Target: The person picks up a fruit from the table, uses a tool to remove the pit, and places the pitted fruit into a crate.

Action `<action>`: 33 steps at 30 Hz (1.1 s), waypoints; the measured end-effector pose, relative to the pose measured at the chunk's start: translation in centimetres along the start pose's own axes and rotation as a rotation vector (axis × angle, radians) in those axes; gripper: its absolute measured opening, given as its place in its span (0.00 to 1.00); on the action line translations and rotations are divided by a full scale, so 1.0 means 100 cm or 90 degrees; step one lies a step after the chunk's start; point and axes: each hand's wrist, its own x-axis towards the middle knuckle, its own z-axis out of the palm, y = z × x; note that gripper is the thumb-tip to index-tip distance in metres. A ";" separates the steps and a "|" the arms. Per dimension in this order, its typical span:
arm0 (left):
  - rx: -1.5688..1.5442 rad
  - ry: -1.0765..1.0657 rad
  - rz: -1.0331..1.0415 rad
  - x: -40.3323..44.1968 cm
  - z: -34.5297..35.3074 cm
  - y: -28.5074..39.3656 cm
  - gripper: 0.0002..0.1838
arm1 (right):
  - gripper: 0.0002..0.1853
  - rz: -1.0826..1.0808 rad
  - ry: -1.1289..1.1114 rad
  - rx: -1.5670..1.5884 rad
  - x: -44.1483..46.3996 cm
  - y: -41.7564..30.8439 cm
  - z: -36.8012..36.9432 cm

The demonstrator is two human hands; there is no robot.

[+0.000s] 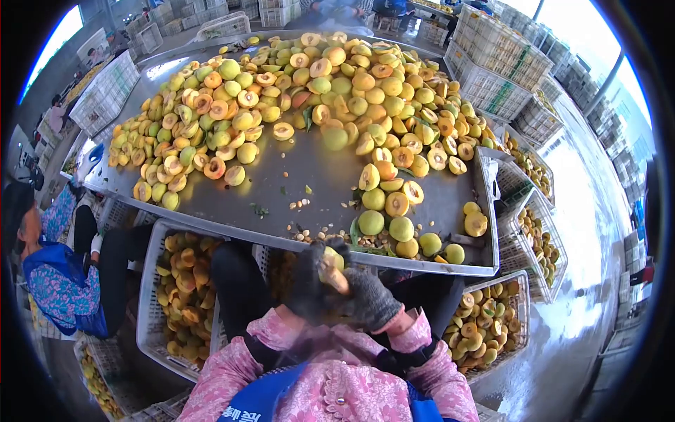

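Observation:
In front of my body, just below the table's near edge, my left hand in a dark grey glove closes round a yellow-green peach. My right hand, gloved the same way, is closed against it from the right. A tan, rounded, elongated piece shows between the two hands; blur hides whether it is a tool, a finger or part of the fruit. On the metal table beyond lies a big heap of whole and halved peaches, many halves with pits showing.
Loose pits and leaves lie along the near rim. Crates of cut peaches stand left and right of my legs. Stacked white crates rise at the back right. A co-worker sits at left. Wet floor lies right.

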 end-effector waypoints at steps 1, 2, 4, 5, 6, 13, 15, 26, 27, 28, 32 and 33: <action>-0.030 0.019 0.010 0.006 -0.007 0.005 0.16 | 0.15 0.047 0.012 0.068 -0.007 -0.008 0.001; -0.088 0.001 -0.008 0.011 -0.011 0.009 0.17 | 0.15 0.069 0.035 0.062 -0.013 -0.007 0.002; -0.203 -0.030 -0.050 0.021 -0.019 0.015 0.18 | 0.17 0.115 0.083 0.054 -0.021 -0.005 0.004; -0.340 -0.035 -0.119 0.019 -0.017 0.012 0.21 | 0.16 0.151 0.058 0.013 -0.023 -0.004 0.004; -0.477 -0.041 -0.189 0.017 -0.015 0.010 0.24 | 0.15 0.161 0.055 0.054 -0.023 -0.009 0.004; -0.388 -0.065 -0.131 0.013 -0.017 0.031 0.22 | 0.14 0.225 -0.011 0.034 -0.017 -0.002 0.012; -0.367 -0.062 -0.111 0.012 -0.016 0.034 0.21 | 0.16 0.226 -0.030 -0.012 -0.019 0.002 0.014; -0.116 0.031 -0.041 0.004 -0.004 0.016 0.15 | 0.35 0.080 -0.015 -0.100 -0.019 0.046 0.046; -0.087 0.028 -0.033 0.003 -0.005 0.013 0.15 | 0.33 0.111 -0.008 0.004 -0.019 0.054 0.054; -0.087 0.023 -0.035 0.002 -0.005 0.012 0.15 | 0.31 0.143 0.000 0.108 -0.018 0.060 0.062; -0.061 -0.013 0.026 0.008 -0.015 0.020 0.17 | 0.21 0.147 -0.029 -0.023 -0.018 0.029 0.049; -0.046 -0.027 0.057 0.009 -0.018 0.020 0.17 | 0.20 0.114 -0.042 -0.048 -0.020 0.037 0.054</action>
